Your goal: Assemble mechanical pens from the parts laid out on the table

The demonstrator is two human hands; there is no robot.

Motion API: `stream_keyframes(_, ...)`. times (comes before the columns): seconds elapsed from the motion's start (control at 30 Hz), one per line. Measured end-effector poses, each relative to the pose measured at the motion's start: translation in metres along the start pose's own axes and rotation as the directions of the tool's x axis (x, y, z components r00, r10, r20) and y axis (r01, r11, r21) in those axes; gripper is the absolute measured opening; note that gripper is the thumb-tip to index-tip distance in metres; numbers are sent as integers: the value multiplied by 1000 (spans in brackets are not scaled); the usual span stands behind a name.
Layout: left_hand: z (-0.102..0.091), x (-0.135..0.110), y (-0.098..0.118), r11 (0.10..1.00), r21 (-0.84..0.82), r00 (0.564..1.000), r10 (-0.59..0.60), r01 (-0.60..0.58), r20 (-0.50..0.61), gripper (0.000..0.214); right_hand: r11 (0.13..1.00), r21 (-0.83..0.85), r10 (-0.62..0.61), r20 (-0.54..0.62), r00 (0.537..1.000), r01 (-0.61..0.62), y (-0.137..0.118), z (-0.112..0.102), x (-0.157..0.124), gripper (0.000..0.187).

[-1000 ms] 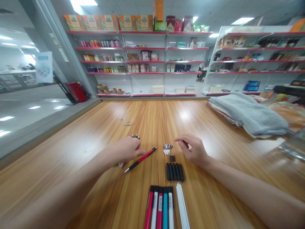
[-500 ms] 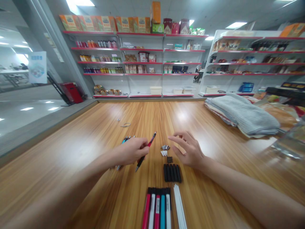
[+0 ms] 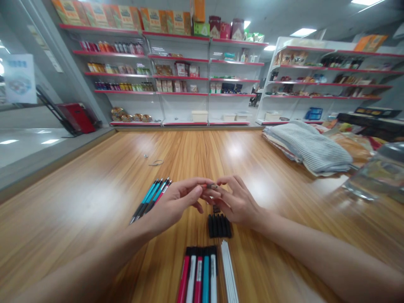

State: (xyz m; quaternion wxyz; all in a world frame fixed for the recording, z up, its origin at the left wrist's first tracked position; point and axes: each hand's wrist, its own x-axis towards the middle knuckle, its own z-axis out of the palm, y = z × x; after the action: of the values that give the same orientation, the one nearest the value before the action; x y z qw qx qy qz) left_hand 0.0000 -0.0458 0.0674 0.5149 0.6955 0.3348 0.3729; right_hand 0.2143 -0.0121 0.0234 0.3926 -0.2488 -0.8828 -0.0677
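The left hand [image 3: 176, 202] and right hand [image 3: 236, 206], apart a moment ago, now meet, their fingertips pinching a small red-and-dark piece [image 3: 211, 186] above the table [image 3: 78, 202]. Blue-and-black pens [image 3: 151, 197] lie just beside the left hand, black barrels [image 3: 219, 226] just below the right.
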Motion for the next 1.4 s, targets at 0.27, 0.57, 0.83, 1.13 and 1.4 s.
stream_keyframes(0.27,-12,-5,-40,439,884,922,387,-159,-26,25,998,65,-16,14,1000,15,3,3,-3,11)
stream_keyframes(0.57,-4,-8,-50,338,926,898,441,-169,3,32,991,50,118,74,990,-122,1,3,1,14)
stream_keyframes(0.83,-4,-4,-58,381,905,833,550,-189,-58,36,995,28,97,111,989,-101,6,9,-3,26)
stream_keyframes(1.13,-23,11,-66,515,856,800,529,-38,-282,28,974,96,207,12,978,-207,15,7,-3,22)
stream_keyframes(1.4,-11,3,-46,133,991,785,612,14,-93,13,979,110,168,13,986,-169,14,11,-4,29)
